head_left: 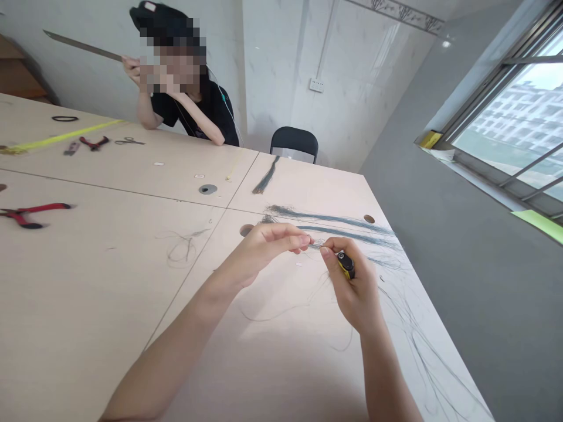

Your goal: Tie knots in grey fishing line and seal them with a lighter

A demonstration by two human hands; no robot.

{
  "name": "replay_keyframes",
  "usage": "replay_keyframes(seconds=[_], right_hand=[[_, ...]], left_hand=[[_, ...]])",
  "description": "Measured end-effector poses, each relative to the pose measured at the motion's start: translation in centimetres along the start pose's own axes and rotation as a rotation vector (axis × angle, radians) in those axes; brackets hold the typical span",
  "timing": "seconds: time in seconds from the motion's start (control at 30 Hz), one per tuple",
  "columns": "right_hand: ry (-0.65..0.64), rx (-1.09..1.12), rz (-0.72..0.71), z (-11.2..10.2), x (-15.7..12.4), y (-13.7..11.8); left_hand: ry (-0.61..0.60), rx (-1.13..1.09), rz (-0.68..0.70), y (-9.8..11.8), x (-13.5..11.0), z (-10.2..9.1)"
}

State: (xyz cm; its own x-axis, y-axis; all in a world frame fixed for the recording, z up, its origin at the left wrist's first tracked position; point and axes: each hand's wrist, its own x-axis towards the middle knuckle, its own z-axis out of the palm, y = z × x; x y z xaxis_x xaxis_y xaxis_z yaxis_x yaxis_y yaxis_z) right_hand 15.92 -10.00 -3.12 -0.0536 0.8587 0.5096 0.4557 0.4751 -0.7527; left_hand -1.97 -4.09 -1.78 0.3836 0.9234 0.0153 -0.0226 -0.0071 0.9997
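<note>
Pinching fine hair strands [317, 244] between left hand [264, 249] and right hand [354, 293]

Grey floor [475, 305] runs below a metal-framed window [505, 111] on the right, and a white tiled wall [281, 70] with a small socket [315, 85] stands ahead, a black chair [294, 140] near it. A co-worker [193, 111] sits across the pale wooden counter [88, 281], one hand [131, 67] holding up a long flat metal bar [81, 46]. On the counter lie long dark hanks of hair [334, 220], a shorter hank [266, 174] farther off, and loose wisps [185, 246] to the left. Red-handled pliers [35, 214], a second pair of pliers [94, 142], scissors [129, 141] and a yellow strip [65, 136] sit well away. Both hands hover over the counter's right side, just in front of the long hanks. The right grip is clamped on a small yellow-and-black handle [346, 265], its fingers wrapped around it. The left grip has its fingertips [303, 241] curled together at the strands, just beside the right hand. The strands sit in that pinch, too fine to count
</note>
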Motion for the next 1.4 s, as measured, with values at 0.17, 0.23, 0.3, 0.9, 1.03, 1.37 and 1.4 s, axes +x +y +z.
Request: replay_keyframes(seconds=[0.17, 0.23, 0.3, 0.9, 1.03, 1.37, 1.4], right_hand=[[0.061, -0.076, -0.041, 0.16, 0.52, 0.56], [0.136, -0.124, -0.074, 0.22, 0.74, 0.84], [0.219, -0.155, -0.097, 0.22, 0.83, 1.01], [0.221, -0.347, -0.263, 0.38, 0.39, 0.54], [0.208, -0.334, -0.256, 0.31, 0.45, 0.63], [0.166, -0.310, -0.211, 0.38, 0.27, 0.78], [0.161, -0.310, -0.204, 0.40, 0.28, 0.76]], left_hand=[[0.043, -0.019, -0.037, 0.13, -0.01, 0.24], [0.057, -0.014, -0.051, 0.24, -0.08, 0.39], [0.077, 0.008, -0.058, 0.32, -0.14, 0.53], [-0.005, 0.100, -0.015, 0.27, -0.61, 0.65], [-0.011, 0.088, -0.006, 0.25, -0.59, 0.72], [0.002, 0.074, -0.007, -0.09, -0.41, 0.92], [0.004, 0.081, -0.003, -0.11, -0.39, 0.93]])
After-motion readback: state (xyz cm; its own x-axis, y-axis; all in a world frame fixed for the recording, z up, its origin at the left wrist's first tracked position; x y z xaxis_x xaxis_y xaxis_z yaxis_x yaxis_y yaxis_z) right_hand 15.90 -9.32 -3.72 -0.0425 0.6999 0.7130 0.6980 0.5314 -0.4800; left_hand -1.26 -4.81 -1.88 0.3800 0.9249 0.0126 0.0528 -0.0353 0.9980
